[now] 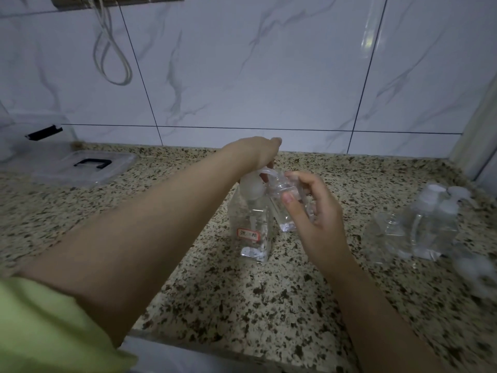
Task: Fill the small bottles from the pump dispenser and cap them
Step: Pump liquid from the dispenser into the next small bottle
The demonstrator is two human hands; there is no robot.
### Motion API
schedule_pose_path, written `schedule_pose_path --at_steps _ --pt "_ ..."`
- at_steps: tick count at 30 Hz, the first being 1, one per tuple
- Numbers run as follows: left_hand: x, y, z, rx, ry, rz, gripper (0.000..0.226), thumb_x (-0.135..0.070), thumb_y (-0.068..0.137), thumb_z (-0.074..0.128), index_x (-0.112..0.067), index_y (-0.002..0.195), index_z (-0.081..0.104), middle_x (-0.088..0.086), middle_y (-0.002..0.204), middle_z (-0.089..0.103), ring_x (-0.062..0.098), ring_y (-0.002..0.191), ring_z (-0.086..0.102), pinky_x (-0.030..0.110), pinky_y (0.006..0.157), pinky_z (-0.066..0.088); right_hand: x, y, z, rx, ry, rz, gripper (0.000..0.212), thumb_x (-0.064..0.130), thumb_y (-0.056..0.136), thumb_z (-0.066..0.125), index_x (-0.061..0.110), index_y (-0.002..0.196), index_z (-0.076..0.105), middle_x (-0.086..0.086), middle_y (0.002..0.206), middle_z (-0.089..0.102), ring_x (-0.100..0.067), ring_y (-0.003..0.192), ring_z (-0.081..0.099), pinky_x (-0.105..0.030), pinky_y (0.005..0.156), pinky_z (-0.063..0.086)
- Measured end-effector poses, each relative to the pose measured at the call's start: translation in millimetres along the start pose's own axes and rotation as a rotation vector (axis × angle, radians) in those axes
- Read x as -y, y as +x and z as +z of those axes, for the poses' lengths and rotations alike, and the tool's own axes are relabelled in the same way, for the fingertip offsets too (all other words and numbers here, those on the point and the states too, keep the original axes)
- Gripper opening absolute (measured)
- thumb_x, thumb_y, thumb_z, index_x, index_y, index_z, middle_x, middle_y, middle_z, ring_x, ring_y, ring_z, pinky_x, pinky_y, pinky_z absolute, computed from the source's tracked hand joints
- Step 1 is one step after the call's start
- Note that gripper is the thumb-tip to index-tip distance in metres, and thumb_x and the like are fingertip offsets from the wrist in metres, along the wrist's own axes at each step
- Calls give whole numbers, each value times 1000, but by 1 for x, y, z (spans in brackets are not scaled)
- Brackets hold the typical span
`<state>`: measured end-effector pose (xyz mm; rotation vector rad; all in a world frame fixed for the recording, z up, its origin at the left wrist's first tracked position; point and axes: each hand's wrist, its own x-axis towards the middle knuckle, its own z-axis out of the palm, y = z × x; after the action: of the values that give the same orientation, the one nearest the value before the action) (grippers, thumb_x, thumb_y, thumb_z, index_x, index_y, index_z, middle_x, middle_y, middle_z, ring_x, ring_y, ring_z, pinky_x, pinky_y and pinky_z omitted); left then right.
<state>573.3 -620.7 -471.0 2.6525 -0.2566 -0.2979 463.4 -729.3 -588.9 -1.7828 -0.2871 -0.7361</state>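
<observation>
Speckled granite countertop point(242, 305) is carrying the work as a person's right hand point(317, 211) is pinching a small clear bottle point(286, 203), tilted, its mouth at the spout of the pump dispenser point(251, 224). The left hand point(262, 154) is pressing down on the pump head, fingers curled over it. More small bottles point(422, 227) are standing to the right, a clear lid point(86, 168) lying far left by the tiled wall point(242, 76).

Speckled granite counter point(242, 305), marbled wall tiles point(255, 63), clear lid with black handle point(91, 164), hanging white cord point(113, 49)
</observation>
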Motion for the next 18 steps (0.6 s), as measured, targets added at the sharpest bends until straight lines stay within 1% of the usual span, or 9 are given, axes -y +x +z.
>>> schedule_pose_path --at_steps 2,3,5,8,10,13,15,18 --pt "-2 -1 1 6 10 3 66 -50 105 16 -11 119 68 12 122 62 30 104 55 35 82 37 1 0 -1 1 14 11 41 44 94 56 21 127 61 18 118 67 -5 112 65 -40 94 57" --pt "-1 -1 1 -1 10 8 66 -50 105 16 -12 117 68 11 118 64 29 103 55 34 81 38 2 0 0 -1 22 18 41 45 94 56 21 127 61 18 117 67 -6 111 65 -41 93 57" --pt "-1 0 0 -1 6 5 66 -51 105 16 -12 118 68 10 122 63 29 104 55 35 82 38 1 -1 0 -2 22 15 42 45 94 56 20 127 61 16 117 67 -8 111 65 -43 93 57" --pt "-2 -2 0 34 13 -15 66 -51 105 15 -12 120 66 10 125 59 30 102 53 36 79 39 2 -1 0 -4 14 19 41 46 94 55 22 127 61 18 118 67 -6 112 65 -42 93 57" --pt "-2 -1 -1 1 5 2 66 -50 105 15 -12 123 65 12 127 62 30 107 56 35 79 41 2 -1 0 2 25 23 41 46 94 55 22 127 60 18 117 67 -5 110 65 -40 92 58" --pt "-2 0 0 18 -11 -26 65 -51 105 16 -12 130 62 13 134 58 32 115 54 36 84 39 2 -1 -1 9 14 20 41 44 95 56 21 128 60 18 119 66 -2 112 64 -34 94 57" --pt "-2 0 1 6 -31 -21 64 -52 105 17 -12 133 59 13 138 55 32 119 54 39 88 41 1 -1 -2 10 17 26 40 45 95 55 23 128 60 20 117 66 -3 110 64 -33 92 57" --pt "0 -2 1 7 -46 -24 64 -52 104 17 -13 133 59 13 140 54 33 122 52 38 89 38 1 -1 -1 18 26 27 40 46 94 55 23 127 60 21 117 66 -4 111 64 -31 90 56"
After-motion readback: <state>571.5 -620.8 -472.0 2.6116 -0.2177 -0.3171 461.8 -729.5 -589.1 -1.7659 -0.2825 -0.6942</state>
